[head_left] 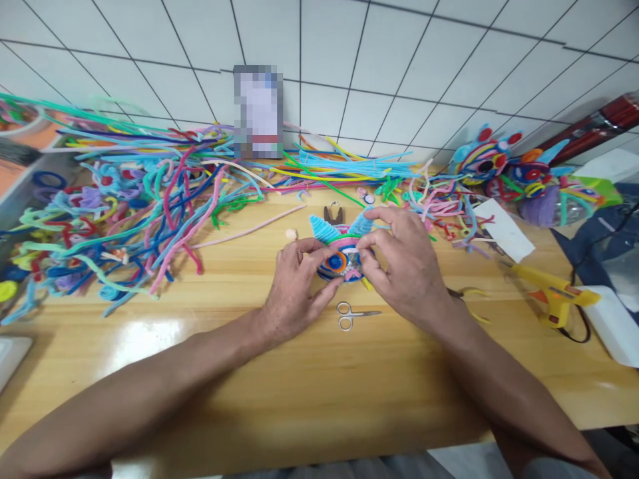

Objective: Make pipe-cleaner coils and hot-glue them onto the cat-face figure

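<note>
2 bare forearms lie nearest the camera; at 12 o'clock from them lies the pipe-cleaner face, left hand clamped on its 9 o'clock edge, right hand at 3 o'clock, nearer the blue ear, grip not determinable

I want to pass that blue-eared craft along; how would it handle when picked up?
The blue-eared craft is probably light, since it looks mostly made of fuzzy stems. Its blue ears might bend if gripped, as they stick out from the top.
</note>
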Available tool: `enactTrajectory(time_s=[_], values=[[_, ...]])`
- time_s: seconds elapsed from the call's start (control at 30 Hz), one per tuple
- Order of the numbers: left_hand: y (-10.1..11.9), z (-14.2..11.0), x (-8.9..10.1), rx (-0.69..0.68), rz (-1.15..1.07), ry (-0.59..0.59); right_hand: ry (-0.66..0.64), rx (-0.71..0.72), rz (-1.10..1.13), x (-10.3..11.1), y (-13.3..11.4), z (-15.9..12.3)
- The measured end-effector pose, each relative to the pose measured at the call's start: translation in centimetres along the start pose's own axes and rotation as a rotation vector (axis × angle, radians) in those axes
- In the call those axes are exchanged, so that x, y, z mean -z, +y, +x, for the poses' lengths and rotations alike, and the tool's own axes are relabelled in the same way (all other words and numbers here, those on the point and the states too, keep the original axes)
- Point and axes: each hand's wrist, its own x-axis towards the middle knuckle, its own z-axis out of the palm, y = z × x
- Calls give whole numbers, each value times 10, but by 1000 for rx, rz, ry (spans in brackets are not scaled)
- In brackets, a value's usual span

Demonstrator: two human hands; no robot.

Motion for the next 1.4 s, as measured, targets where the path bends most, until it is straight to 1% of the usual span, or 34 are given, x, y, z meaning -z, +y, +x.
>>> enactTrajectory(time_s=[0.23, 0.37, 0.43, 0.5, 0.57, 0.63, 0.77, 1.1, 1.2, 1.3, 1.4], values=[[1, -2, 0, -18, -9, -7, 30, 8, 6, 1, -5, 0], [1, -3, -1, -4, -3, -3, 104, -27, 25, 16, -1, 2], [1, -3, -1, 0, -7, -5, 117, -40, 22, 25, 1, 3], [1, -3, -1, 3, -10, -6, 93, -37, 19, 30, 1, 4], [1, -3, 0, 2, -8, -7, 55, -21, 17, 29, 0, 3], [1, -3, 0, 0, -5, -8, 14, -11, 1, 23, -3, 1], [1, -3, 0, 1, -3, -9, -49, -39, -22, 12, -6, -1], [1, -2, 1, -6, 2, -3, -56, -23, -13, 5, -4, -1], [0, -2, -1, -11, 3, 1, -60, -14, 0, 8, -4, 0], [-2, -1, -1, -15, 12, 16, -48, 12, 32, 18, -3, 2], [2, 1, 5, -23, 15, 45, -73, 41, 78, 30, -8, 1]])
